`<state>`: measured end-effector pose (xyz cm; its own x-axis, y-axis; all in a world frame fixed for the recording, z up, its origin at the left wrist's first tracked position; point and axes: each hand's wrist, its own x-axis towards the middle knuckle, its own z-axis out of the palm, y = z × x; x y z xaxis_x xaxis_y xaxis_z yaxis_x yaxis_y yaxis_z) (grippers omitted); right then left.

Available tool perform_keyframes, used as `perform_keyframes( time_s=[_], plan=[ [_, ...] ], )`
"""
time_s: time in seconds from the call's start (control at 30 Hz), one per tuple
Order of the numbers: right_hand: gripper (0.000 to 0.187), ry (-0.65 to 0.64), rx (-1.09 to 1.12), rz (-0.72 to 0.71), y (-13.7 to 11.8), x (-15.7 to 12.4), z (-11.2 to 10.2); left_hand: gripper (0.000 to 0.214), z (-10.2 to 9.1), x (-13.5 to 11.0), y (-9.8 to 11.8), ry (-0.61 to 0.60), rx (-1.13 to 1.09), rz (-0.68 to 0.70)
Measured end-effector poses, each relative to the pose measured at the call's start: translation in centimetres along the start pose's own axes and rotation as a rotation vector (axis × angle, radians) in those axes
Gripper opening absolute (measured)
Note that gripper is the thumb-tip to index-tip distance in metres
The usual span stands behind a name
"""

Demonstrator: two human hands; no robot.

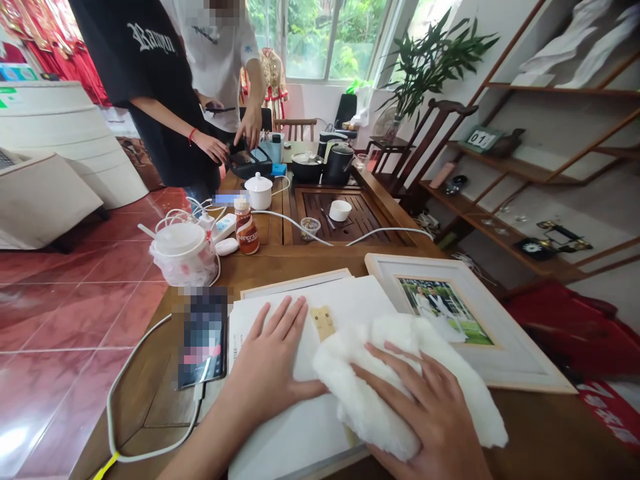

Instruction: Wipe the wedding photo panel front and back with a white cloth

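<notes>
My left hand (273,373) lies flat with fingers spread on a white board (300,433), which rests on the wooden table over another light-wood frame edge. Bunched under my right hand (433,407) is a fluffy white cloth (370,370), its fingers bent over and pressed into it against the board. From beneath the cloth's left edge shows a tan bear-shaped piece (323,321); its lower part is mostly covered. Right of the board, a light-wood picture frame (525,353) with a photo of two people lies face up, partly under the cloth.
A phone (204,340) on a white cable lies left of the board. Beyond it stand a bagged white tub (183,243), a brown-labelled bottle (247,230) and a lidded white cup (259,191). Two people stand at the far left, hands on a black bag (250,165). Shelves line the right.
</notes>
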<state>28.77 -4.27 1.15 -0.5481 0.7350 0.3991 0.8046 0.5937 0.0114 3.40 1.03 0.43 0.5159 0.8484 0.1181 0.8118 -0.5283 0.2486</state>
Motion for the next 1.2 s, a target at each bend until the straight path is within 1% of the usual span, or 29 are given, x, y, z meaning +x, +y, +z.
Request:
perform_keyframes(
  time_s=[0.1,0.3,0.4,0.5,0.73,0.83,0.97,1.1,1.2],
  plan=[
    [0.064,-0.018,0.008,0.026,0.2,0.6,0.2,0.103,-0.1,0.0,-0.1,-0.002,-0.025,0.013],
    [0.064,0.033,0.03,0.084,1.2,4.0,1.6,0.102,-0.2,0.0,0.0,0.03,-0.037,0.022],
    [0.064,0.034,0.033,0.097,1.3,4.9,2.0,0.097,-0.2,0.0,0.1,0.03,-0.034,0.012],
    [0.063,0.03,0.034,0.086,1.0,4.5,1.7,0.1,-0.2,0.1,0.2,0.024,-0.02,-0.008],
    [0.066,-0.002,0.014,0.023,0.2,1.0,0.4,0.102,-0.1,0.1,0.1,0.024,0.01,-0.01],
    [0.065,-0.007,0.011,0.023,0.2,0.5,0.2,0.101,-0.2,0.2,0.0,0.004,-0.008,0.003],
    [0.063,0.006,0.029,0.046,0.6,2.0,0.7,0.102,-0.2,0.2,-0.1,-0.023,-0.025,0.006],
    [0.063,0.022,0.049,0.073,1.3,4.3,1.5,0.102,-0.3,0.2,0.1,-0.013,-0.035,0.007],
    [0.064,0.025,0.052,0.088,1.5,5.3,2.0,0.098,-0.3,0.2,0.2,-0.008,-0.025,0.008]
  ],
)
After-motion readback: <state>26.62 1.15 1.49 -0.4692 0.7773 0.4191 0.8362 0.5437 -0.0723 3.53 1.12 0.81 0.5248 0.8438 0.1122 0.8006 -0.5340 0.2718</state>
